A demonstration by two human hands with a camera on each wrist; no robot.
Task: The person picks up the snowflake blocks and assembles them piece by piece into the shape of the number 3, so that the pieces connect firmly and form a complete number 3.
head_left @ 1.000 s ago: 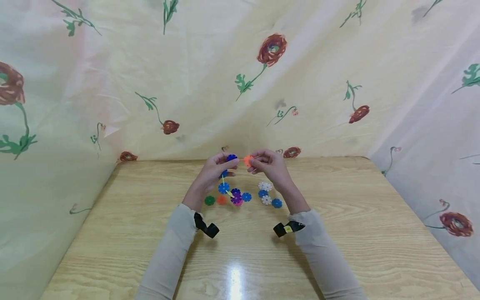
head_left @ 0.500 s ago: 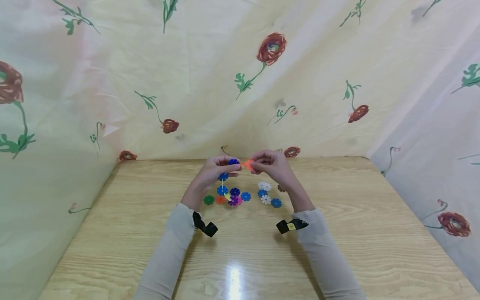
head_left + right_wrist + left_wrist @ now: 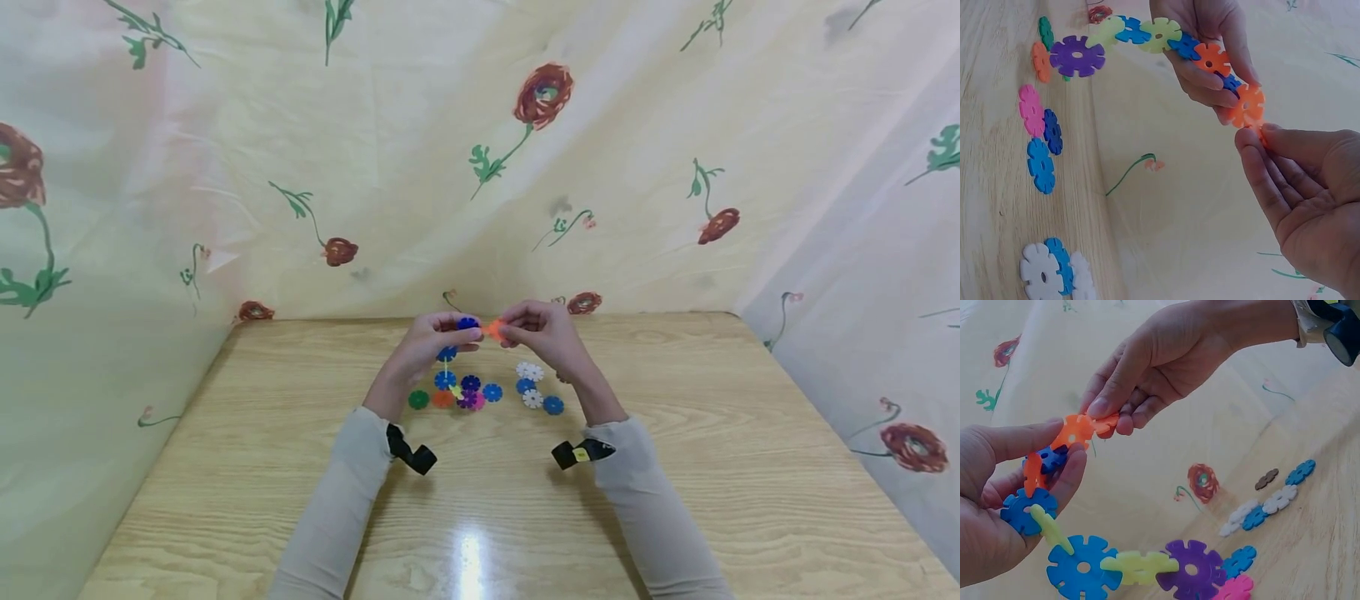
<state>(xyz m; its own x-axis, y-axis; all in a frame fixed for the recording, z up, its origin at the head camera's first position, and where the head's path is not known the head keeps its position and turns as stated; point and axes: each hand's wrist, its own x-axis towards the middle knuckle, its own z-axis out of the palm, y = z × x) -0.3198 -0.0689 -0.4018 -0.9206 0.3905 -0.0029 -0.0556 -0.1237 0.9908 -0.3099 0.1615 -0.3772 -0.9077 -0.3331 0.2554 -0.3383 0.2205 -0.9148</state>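
Note:
My left hand (image 3: 423,350) holds a chain of interlocking snowflake discs up over the table and pinches an orange disc (image 3: 1074,430) at its upper end. From there the chain runs down through blue, orange and yellow discs to a purple disc (image 3: 1191,570). Between thumb and fingertips my right hand (image 3: 551,337) pinches another orange disc (image 3: 1105,424), mostly covered by the fingers in the right wrist view. Its edge meets the edge of the left hand's orange disc, the two set at an angle. I cannot tell how deep their slots sit in each other.
On the wooden table (image 3: 480,483) lie loose discs: a green disc (image 3: 418,400), a pink disc (image 3: 1032,110), and several blue and white ones, including a white disc (image 3: 532,399). A brown disc (image 3: 1266,479) lies beyond them. A flowered cloth (image 3: 420,167) hangs behind the table.
Both hands have come slightly lower and closer together. The right hand's orange disc has turned and now meets the chain's end; the hanging chain has shifted a little.

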